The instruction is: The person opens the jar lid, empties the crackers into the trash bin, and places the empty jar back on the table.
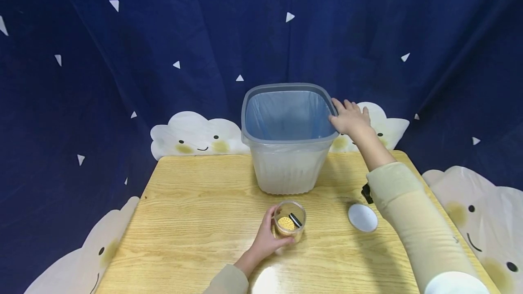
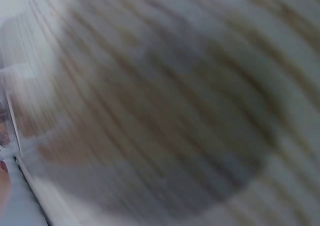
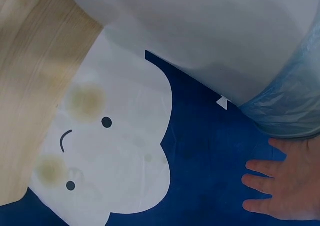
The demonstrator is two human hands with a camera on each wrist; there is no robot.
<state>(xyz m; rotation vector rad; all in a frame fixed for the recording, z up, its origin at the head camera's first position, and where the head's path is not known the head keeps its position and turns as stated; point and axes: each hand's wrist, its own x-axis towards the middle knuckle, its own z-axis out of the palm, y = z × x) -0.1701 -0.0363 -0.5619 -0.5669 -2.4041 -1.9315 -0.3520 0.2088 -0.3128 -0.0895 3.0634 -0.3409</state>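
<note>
My left hand (image 1: pixel 269 239) grips a clear round jar (image 1: pixel 290 226) on the table, thumb at its near side and fingers round its left. Inside the jar lie a yellow round biscuit (image 1: pixel 286 223) and a dark sandwich cookie (image 1: pixel 295 220) with white filling. My right hand (image 1: pixel 350 118) is at the right rim of a white bin (image 1: pixel 286 167) with a grey rim and a bluish plastic liner. In the right wrist view the right hand (image 3: pixel 295 181) has its fingers straight and spread beside the bin's liner (image 3: pixel 290 105). The left wrist view is mostly blurred tabletop.
A white round lid (image 1: pixel 362 218) lies right of the jar on the wooden table (image 1: pixel 196 212), below my right forearm. A small black object (image 1: pixel 367 193) shows beside the sleeve. Behind the table hangs a dark blue curtain (image 1: pixel 204 35) with white clouds.
</note>
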